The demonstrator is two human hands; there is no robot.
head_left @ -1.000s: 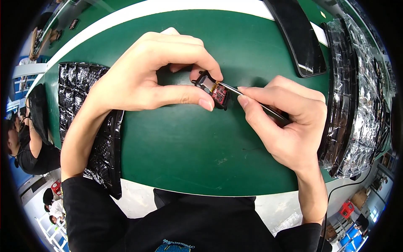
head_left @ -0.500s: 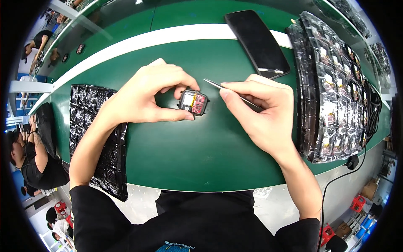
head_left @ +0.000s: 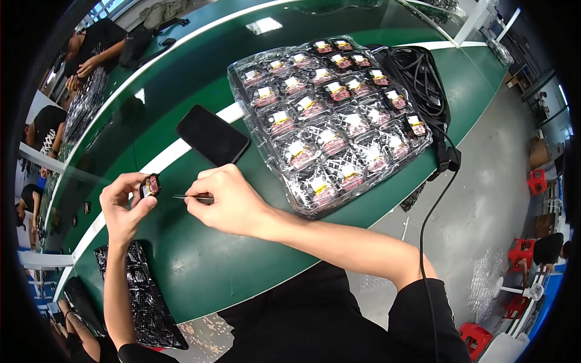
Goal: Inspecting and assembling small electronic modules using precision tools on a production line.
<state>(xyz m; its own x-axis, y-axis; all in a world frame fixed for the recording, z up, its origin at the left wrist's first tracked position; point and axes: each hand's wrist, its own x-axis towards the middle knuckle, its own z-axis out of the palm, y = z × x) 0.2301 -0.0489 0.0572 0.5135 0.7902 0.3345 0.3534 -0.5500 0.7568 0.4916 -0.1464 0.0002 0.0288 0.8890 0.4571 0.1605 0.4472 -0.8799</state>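
Note:
Between thumb and fingers, my left hand (head_left: 120, 209) grips a small black watch case (head_left: 149, 186), tilted on its side. Its open face shows a red circuit board with a yellow strip and a pale part. My right hand (head_left: 227, 202) pinches a pair of metal tweezers (head_left: 187, 197), whose tip points left at the case with a gap between them. Beyond my right hand lies a stack of clear plastic trays (head_left: 257, 136) full of similar cases, each in its own pocket. A few of those cases sit in the far and right rows.
A black phone (head_left: 212, 136) lies across the white strip beyond my hands. Black moulded trays (head_left: 148, 299) rest beneath my left forearm. Coiled black cables (head_left: 417, 78) sit behind the clear trays, with one cord hanging over the green table's edge. Co-workers are at the left.
The view has swung right, so the clear trays now show near the middle and my hands further left. The watch case is tilted more; both hands keep their grips.

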